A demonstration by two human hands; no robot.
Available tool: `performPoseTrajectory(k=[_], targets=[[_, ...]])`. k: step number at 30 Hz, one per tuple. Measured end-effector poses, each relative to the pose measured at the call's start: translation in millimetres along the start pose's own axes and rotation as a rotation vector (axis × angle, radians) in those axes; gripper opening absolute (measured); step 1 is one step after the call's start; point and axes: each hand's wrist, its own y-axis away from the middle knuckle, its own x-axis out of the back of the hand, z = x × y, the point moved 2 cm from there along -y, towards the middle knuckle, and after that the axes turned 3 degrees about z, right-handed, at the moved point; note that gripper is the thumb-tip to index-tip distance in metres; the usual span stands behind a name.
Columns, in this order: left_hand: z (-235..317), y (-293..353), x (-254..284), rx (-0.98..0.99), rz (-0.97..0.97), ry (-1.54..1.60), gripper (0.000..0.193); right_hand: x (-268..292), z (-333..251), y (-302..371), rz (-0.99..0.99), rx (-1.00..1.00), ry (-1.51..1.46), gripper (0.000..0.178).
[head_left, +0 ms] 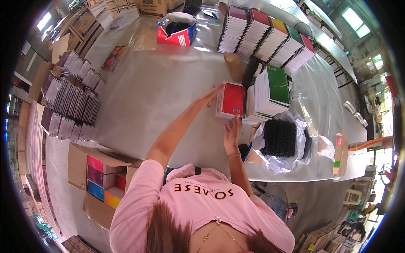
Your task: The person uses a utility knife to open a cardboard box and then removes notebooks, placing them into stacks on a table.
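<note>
A stack of red-covered notebooks (233, 99) stands on the table in front of me, its white page edges showing. My left hand (207, 98) lies along the stack's left side, fingers stretched toward its far corner. At the near edge is my right hand (232, 131), fingers extended upward and tips at the red cover. Neither hand is wrapped around the stack. Directly to its right rises a taller stack with a green top cover (278, 86). Black binding coils (278, 138) sit in crumpled white wrapping, right of my right hand.
Tall stacks of spiral notebooks (258, 33) line the far right. A red-and-blue box (177, 33) with black contents is at the back. Bundled wrapped notebooks (74, 99) fill the left side. Below them, an open carton (80, 168) holds coloured notebooks. A black tape dispenser-like object (253, 71) stands behind the stacks.
</note>
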Motion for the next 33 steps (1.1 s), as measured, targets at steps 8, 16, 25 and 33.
performPoseTrajectory(k=[8, 16, 25, 33], targets=[[-11.5, -12.3, -28.4, -0.038, 0.061, 0.048, 0.141, -6.4, -6.0, 1.7, 0.007, 0.012, 0.198, 0.08], [-12.8, -16.1, -25.9, 0.01, 0.007, 0.203, 0.135, 15.9, -16.0, -29.8, -0.128, 0.051, 0.066, 0.092], [-39.8, -37.3, -20.3, -0.088, -0.101, 0.436, 0.116, -22.0, -31.9, -29.3, -0.158, 0.03, 0.131, 0.089], [-36.9, -16.8, -30.8, -0.082, -0.152, 0.484, 0.079, 15.7, -10.5, -58.3, -0.275, 0.446, 0.706, 0.06]])
